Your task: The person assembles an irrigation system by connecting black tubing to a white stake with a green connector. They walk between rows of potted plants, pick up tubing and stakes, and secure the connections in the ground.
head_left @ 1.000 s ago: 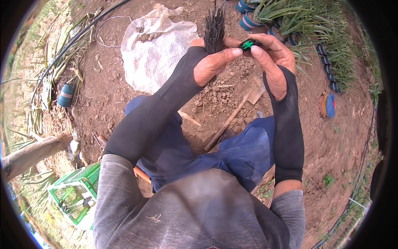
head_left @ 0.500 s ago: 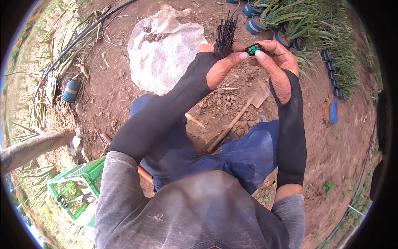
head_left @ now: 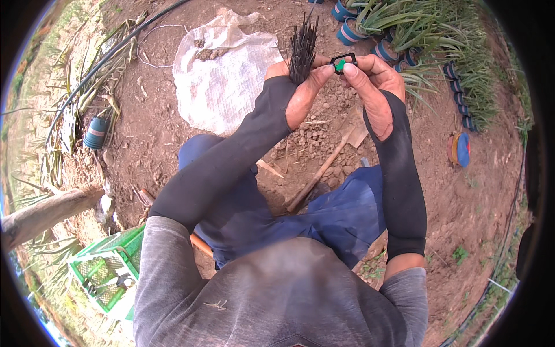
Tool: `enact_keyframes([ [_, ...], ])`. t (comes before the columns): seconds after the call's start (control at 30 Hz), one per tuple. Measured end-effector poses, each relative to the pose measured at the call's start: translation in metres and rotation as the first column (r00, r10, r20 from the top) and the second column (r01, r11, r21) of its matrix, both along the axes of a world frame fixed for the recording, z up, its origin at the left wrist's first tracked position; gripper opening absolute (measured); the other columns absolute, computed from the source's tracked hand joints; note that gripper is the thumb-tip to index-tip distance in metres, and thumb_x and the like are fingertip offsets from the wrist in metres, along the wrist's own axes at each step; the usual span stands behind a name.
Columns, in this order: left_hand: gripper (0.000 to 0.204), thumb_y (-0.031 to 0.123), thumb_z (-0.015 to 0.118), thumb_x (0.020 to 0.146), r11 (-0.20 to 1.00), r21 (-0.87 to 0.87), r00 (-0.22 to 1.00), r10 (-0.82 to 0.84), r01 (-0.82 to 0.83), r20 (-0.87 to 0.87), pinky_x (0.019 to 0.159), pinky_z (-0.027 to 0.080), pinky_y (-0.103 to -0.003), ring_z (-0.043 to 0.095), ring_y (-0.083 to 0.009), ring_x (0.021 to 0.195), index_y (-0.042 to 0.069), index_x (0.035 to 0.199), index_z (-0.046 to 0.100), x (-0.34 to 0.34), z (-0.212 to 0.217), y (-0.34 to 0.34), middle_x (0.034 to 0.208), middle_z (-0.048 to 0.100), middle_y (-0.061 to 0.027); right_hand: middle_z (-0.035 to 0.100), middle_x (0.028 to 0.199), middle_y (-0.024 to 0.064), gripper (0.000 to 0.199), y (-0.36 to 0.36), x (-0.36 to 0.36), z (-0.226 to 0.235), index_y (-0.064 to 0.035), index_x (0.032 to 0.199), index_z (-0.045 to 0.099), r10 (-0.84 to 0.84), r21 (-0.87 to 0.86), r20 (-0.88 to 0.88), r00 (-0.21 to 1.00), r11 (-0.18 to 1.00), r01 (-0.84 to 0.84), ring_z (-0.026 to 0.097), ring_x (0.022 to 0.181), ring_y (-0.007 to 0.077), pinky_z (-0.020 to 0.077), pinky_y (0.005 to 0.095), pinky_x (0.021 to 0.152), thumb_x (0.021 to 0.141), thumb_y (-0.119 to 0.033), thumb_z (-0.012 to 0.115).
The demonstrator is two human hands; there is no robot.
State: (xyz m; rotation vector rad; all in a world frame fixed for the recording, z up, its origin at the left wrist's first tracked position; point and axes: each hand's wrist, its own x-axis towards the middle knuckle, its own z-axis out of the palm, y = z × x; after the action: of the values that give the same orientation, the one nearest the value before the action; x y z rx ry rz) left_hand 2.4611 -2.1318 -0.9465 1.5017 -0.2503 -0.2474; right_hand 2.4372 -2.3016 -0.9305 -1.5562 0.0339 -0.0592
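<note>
Raised higher, right hand [head_left: 376, 87] grip pinches the green-centred clip [head_left: 342, 62] beside left hand [head_left: 300, 87] clutching black sticks [head_left: 302, 46].

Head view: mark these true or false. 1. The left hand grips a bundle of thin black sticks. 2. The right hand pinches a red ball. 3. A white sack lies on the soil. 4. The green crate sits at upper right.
1. True: the left hand grips the black sticks.
2. False: the right hand pinches a small black and green fitting.
3. True: the white sack lies on soil.
4. False: the green crate is lower left.
</note>
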Motion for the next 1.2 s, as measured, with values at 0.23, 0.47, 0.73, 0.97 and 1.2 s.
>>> enact_keyframes([
  [0.23,0.037,0.034,0.066,0.084,0.999,-0.035,0.998,-0.023,0.021,-0.054,0.064,0.045,-0.029,0.055,-0.0116,0.069,-0.001,0.097,0.065,0.008,-0.011,0.009,0.072,0.061,-0.0046,0.066,0.093,0.0054,0.016,0.012,0.004,-0.001,-0.0015,0.096,0.064,-0.010,0.064,0.102,0.995,0.998,0.004,0.059,0.084,0.0107,0.0477,0.0254,0.078,0.082,-0.007,0.068],
  [0.47,0.036,0.031,0.065,0.085,0.991,-0.040,0.979,-0.132,0.128,-0.152,0.055,0.040,-0.025,0.050,-0.0081,0.062,0.000,0.103,0.062,0.011,0.005,-0.004,0.066,0.055,-0.0006,0.066,0.094,0.0069,0.017,0.003,-0.003,0.013,-0.0002,0.099,0.062,-0.100,0.089,0.109,0.989,0.992,0.090,0.061,0.088,0.0120,0.0478,0.0263,0.082,0.083,-0.004,0.065],
  [0.73,0.020,0.026,0.053,0.093,0.951,-0.305,0.975,-0.113,0.051,-0.190,0.039,0.018,-0.021,0.027,-0.0025,0.041,0.006,0.093,0.050,0.005,-0.021,-0.014,0.053,0.032,0.0073,0.062,0.091,0.0063,0.015,-0.005,0.011,-0.009,0.0032,0.095,0.057,0.099,0.160,0.175,0.980,0.979,-0.128,0.057,0.087,0.0095,0.0469,0.0251,0.078,0.083,-0.003,0.063],
  [0.97,0.022,0.026,0.056,0.092,0.932,-0.339,0.944,-0.220,0.129,-0.246,0.037,0.019,-0.020,0.027,-0.0028,0.039,0.005,0.094,0.048,0.008,-0.043,-0.019,0.051,0.032,0.0064,0.061,0.085,0.0045,0.016,-0.016,-0.005,-0.020,0.0020,0.090,0.056,0.034,0.168,0.191,0.981,0.984,-0.067,0.055,0.080,0.0074,0.0470,0.0235,0.071,0.081,-0.006,0.066],
  [1.2,0.018,0.032,0.052,0.094,0.848,-0.438,0.862,-0.437,0.299,-0.256,0.036,0.016,-0.021,0.022,-0.0023,0.038,0.014,0.097,0.050,0.029,-0.073,-0.023,0.050,0.025,0.0095,0.062,0.080,0.0049,0.014,-0.021,-0.001,-0.028,0.0006,0.087,0.059,-0.061,0.140,0.179,0.982,0.989,0.036,0.056,0.075,0.0102,0.0456,0.0252,0.068,0.077,-0.006,0.066],
])
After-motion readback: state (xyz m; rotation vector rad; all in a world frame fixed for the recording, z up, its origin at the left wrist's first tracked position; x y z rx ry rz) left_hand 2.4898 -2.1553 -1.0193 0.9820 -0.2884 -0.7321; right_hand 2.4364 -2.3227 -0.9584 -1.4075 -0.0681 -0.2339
